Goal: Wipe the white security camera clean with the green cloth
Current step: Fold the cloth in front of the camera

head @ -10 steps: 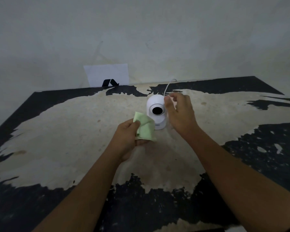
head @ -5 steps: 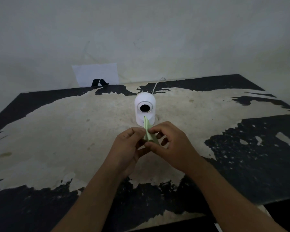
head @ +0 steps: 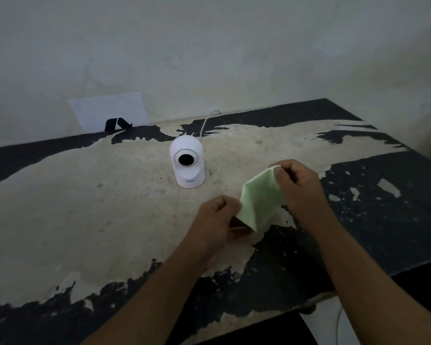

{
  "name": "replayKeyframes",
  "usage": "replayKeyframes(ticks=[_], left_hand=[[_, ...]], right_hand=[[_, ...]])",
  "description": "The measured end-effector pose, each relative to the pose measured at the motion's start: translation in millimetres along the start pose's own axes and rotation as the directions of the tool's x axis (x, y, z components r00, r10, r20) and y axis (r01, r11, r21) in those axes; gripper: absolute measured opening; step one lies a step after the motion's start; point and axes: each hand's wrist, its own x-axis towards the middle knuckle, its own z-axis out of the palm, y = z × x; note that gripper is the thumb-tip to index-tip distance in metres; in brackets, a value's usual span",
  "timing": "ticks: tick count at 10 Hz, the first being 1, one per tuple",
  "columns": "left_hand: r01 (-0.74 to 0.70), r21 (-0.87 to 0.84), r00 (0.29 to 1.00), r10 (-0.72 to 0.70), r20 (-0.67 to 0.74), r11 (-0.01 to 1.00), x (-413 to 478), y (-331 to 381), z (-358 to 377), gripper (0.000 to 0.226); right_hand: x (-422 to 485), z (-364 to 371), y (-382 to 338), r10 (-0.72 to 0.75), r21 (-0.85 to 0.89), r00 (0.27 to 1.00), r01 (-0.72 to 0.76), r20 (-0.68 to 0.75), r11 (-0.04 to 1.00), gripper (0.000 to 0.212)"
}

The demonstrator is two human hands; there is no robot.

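The right hand [head: 299, 188] is curled closed, pinching the upper corner of the green cloth [head: 260, 197] between thumb and fingers. The left hand [head: 215, 220] sits lower and nearer the person, also closed, gripping the cloth's lower edge. Between the two hands the cloth hangs spread as a pale green sheet, held up off the tabletop [head: 97, 207], its upper corner high at the right and its bottom edge sagging down beside the left hand. Both bare forearms reach in from the near edge.

Beyond the hands and off to their left stands the white security camera [head: 187, 161], upright on its round base on the tabletop, apart from the cloth and from both hands. Its dark round lens faces the person. A thin white cable [head: 205, 123] rises from behind it and curves toward the wall.

The tabletop is dark with its surface worn away to a pale, patchy layer over most of the middle. At the far edge, a white sheet of paper [head: 107, 109] with a black mark leans against the pale wall [head: 234, 46].
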Motion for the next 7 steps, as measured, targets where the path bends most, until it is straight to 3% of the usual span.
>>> replayKeyframes(ticks=[1, 2, 3, 4, 5, 6, 7], left_hand=[[0.039, 0.150, 0.993, -0.054, 0.102, 0.988, -3.6, -7.0, 10.3, 0.017], [-0.136, 0.601, 0.985, 0.043, 0.167, 0.787, -2.0, -5.5, -3.0, 0.014], [-0.209, 0.773, 0.973, 0.209, 0.100, 0.599, 1.1, 2.6, -27.0, 0.014], [-0.153, 0.903, 0.905, 0.423, -0.034, 0.401, 4.8, 14.6, -78.0, 0.017], [-0.054, 0.959, 0.870, 0.484, -0.091, 0.278, 11.9, 15.3, -113.0, 0.024], [0.149, 0.978, 0.898, 0.393, -0.196, 0.149, 17.4, 14.1, -144.7, 0.033], [0.163, 0.980, 0.898, 0.394, -0.195, 0.113, 18.6, 10.6, -152.3, 0.034]], right_hand=[[18.0, -14.6, 0.9, -0.020, -0.139, 0.994, 0.035, 0.109, 0.990, 0.018], [53.5, -11.9, 1.5, -0.010, -0.411, 0.926, 0.177, 0.377, 0.894, 0.020], [73.1, 10.9, 5.2, 0.006, -0.510, 0.856, 0.302, 0.516, 0.806, 0.021], [88.9, 54.2, 12.4, 0.012, -0.545, 0.792, 0.409, 0.610, 0.732, 0.024], [92.7, 75.5, 18.5, 0.031, -0.594, 0.811, 0.401, 0.584, 0.697, 0.027], [88.4, 89.9, 25.6, 0.029, -0.673, 0.859, 0.380, 0.512, 0.634, 0.029], [82.0, 90.1, 32.5, -0.016, -0.700, 0.901, 0.348, 0.434, 0.624, 0.029]])
